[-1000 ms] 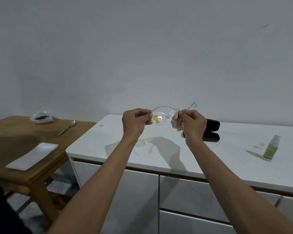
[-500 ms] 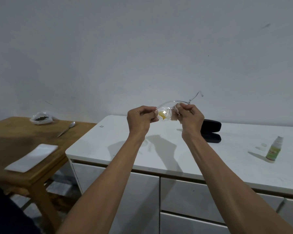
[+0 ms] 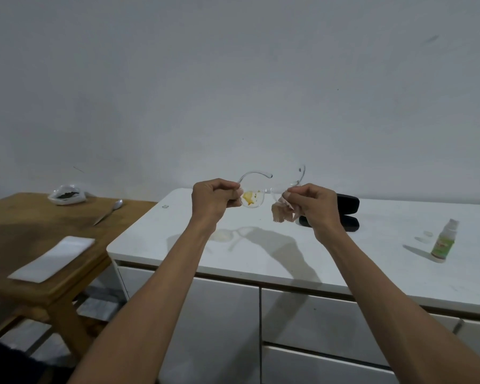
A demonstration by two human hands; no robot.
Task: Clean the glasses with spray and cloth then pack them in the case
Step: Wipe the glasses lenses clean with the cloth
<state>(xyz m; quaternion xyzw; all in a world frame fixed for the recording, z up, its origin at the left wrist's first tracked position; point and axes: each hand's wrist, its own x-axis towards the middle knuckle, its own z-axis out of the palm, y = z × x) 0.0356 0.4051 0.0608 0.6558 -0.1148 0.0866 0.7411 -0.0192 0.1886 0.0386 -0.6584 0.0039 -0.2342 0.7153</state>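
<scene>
Head view: clear-framed glasses [image 3: 257, 196] held up over the white cabinet top [image 3: 261, 253], temples open, yellow smear on one lens. Left hand [image 3: 215, 199] pinched shut on the frame's end. Right hand [image 3: 313, 205] closed on a pale cloth [image 3: 281, 212] at the other lens. Black case [image 3: 347, 213] lying open behind, spray bottle [image 3: 444, 239] upright well to the right.

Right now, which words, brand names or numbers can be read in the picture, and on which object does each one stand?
None can be read.
Spray bottle: green and orange label with print, too small and blurred to read.
Black case: no visible marking.
Glasses, cloth, white cabinet: no text visible.
</scene>
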